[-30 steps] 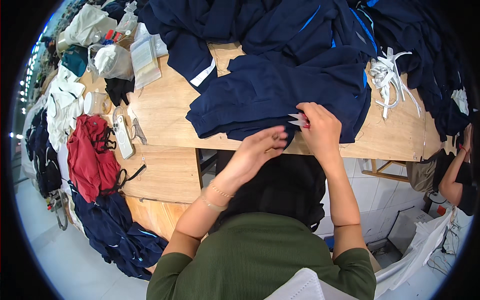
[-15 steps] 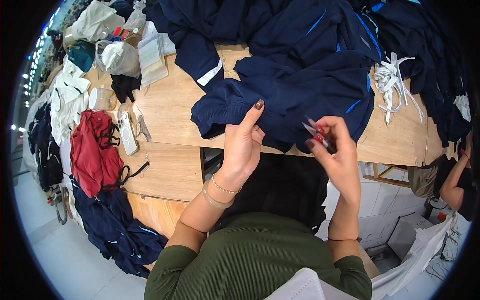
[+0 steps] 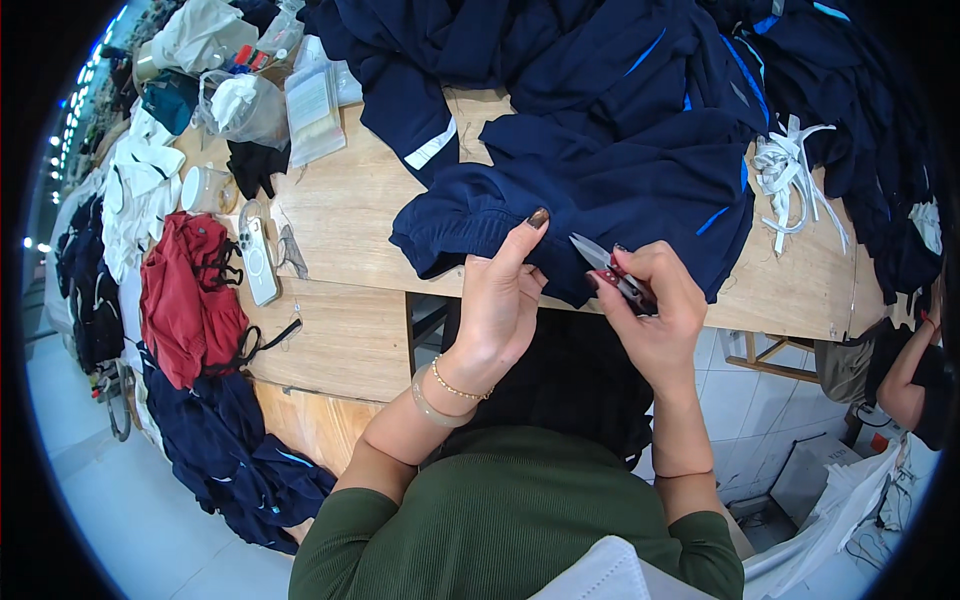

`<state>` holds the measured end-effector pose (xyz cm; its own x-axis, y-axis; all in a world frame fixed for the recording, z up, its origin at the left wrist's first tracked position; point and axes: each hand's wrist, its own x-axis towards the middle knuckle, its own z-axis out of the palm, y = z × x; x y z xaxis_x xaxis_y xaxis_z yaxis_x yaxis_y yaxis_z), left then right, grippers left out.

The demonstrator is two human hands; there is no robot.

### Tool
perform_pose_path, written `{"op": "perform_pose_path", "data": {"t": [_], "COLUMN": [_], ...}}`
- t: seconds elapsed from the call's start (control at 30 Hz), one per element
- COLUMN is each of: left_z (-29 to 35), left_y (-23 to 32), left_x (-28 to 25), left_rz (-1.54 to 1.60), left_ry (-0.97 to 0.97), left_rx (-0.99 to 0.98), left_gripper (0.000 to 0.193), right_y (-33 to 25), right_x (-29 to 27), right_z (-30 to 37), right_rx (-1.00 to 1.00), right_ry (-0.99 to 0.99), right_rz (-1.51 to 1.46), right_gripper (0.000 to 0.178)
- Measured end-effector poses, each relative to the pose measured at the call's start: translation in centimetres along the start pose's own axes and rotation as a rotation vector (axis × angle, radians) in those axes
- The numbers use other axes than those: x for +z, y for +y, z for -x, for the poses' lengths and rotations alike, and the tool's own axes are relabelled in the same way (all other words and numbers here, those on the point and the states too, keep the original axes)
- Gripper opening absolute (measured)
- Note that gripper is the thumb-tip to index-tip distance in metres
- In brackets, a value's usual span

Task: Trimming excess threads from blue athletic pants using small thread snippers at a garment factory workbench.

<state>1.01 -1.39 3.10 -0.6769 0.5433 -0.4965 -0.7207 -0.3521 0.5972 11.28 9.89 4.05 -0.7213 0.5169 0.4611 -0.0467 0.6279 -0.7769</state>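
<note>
A navy garment (image 3: 620, 180) with a bright blue stripe lies along the table's near edge, its gathered elastic-looking end (image 3: 455, 225) to the left. My left hand (image 3: 505, 310) is closed on the cloth beside that end, thumb pressed on top and fingers curled beneath. In my right hand (image 3: 660, 320) is a small pair of thread snips (image 3: 597, 258) with red-and-dark handles. Its blades point up and left over the cloth, a little right of my left thumb. No thread can be made out between them.
More navy garments (image 3: 560, 60) heap across the back. White strips (image 3: 785, 180) lie at the right. On the left are a phone (image 3: 260, 265), a red cloth bag (image 3: 190, 300), a clear jar (image 3: 205, 190) and plastic bags (image 3: 315, 110). Another person's arm (image 3: 910, 375) shows at far right.
The snips have come left and down, nearer to my left thumb, and now show sharply instead of blurred. My left hand has shifted slightly right, still on the cloth.
</note>
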Motion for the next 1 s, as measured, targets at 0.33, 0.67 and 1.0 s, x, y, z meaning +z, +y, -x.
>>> {"op": "perform_pose_path", "data": {"t": [0.33, 0.67, 1.0], "left_z": [0.07, 0.03, 0.05], "left_y": [-0.09, -0.22, -0.31], "left_x": [0.36, 0.42, 0.16], "left_rz": [0.031, 0.031, 0.022], "left_ry": [-0.043, -0.07, -0.061], "left_rx": [-0.012, 0.001, -0.011], "left_gripper": [0.009, 0.01, 0.01], "right_y": [0.31, 0.7, 0.8], "right_x": [0.82, 0.98, 0.86], "right_z": [-0.72, -0.7, -0.48], "right_rx": [-0.18, -0.176, -0.123], "right_ry": [0.015, 0.024, 0.032], "right_rz": [0.104, 0.104, 0.067], "right_gripper": [0.026, 0.027, 0.026]}}
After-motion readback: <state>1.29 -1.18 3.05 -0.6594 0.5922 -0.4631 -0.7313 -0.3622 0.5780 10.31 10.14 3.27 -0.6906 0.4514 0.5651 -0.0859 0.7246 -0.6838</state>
